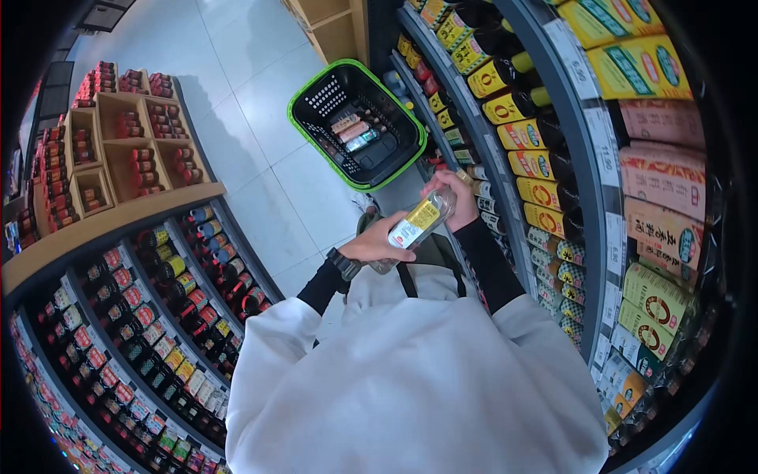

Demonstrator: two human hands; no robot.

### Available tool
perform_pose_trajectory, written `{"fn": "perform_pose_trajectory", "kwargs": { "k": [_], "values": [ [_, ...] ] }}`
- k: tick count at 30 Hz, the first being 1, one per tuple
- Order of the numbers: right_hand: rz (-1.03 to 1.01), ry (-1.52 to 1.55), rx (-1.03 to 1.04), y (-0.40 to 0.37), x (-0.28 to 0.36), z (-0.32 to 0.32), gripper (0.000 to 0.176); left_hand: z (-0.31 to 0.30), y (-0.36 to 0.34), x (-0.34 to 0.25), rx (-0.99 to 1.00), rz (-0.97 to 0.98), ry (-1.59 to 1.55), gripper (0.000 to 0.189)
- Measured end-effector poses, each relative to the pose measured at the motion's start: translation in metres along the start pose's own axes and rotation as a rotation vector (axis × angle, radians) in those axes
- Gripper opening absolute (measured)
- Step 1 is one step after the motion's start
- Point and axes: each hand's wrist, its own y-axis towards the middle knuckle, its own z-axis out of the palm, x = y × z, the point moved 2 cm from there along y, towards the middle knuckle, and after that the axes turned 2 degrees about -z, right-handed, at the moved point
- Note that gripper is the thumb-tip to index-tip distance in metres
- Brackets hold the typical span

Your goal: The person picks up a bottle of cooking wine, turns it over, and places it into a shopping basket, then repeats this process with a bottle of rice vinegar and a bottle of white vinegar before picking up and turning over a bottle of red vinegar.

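A clear bottle [424, 222] with a yellow and white label lies tilted between my two hands, in front of my body. My left hand [380, 239] is wrapped round its lower part, thumb across the label. Around the neck end, near the cap [464, 178], the fingers of my right hand [457, 197] are closed. Beyond my hands a black shopping basket [410, 126] with a green rim stands on the floor, holding several small packages [361, 139].
Shelves of bottles with yellow labels [525, 136] rise close on the right. On the left are shelves of dark bottles [170, 268] and a wooden display [124, 154] with red-capped jars. A wooden unit [335, 31] stands behind the basket on the tiled floor [272, 170].
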Motion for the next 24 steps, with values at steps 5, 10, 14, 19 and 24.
{"fn": "perform_pose_trajectory", "kwargs": {
  "k": [5, 10, 14, 19, 24],
  "values": [
    [-0.091, -0.097, -0.049, 0.043, -0.005, 0.014, 0.019, -0.042, 0.015, 0.005, -0.134, 0.09, 0.233, 0.066],
    [-0.019, 0.011, -0.291, 0.063, -0.037, 0.007, 0.026, -0.08, 0.014, -0.023, -0.529, 0.187, 0.876, 0.072],
    [0.233, 0.255, -0.462, 0.059, -0.056, 0.006, 0.026, -0.107, 0.025, -0.008, -0.466, 0.236, 1.125, 0.074],
    [0.198, 0.203, -0.467, 0.086, -0.089, -0.038, 0.03, -0.13, 0.045, 0.02, -0.433, 0.3, 1.08, 0.073],
    [0.288, 0.039, -0.542, 0.132, -0.087, -0.03, 0.033, -0.151, 0.076, 0.052, -0.554, 0.227, 0.976, 0.073]
  ]
}}
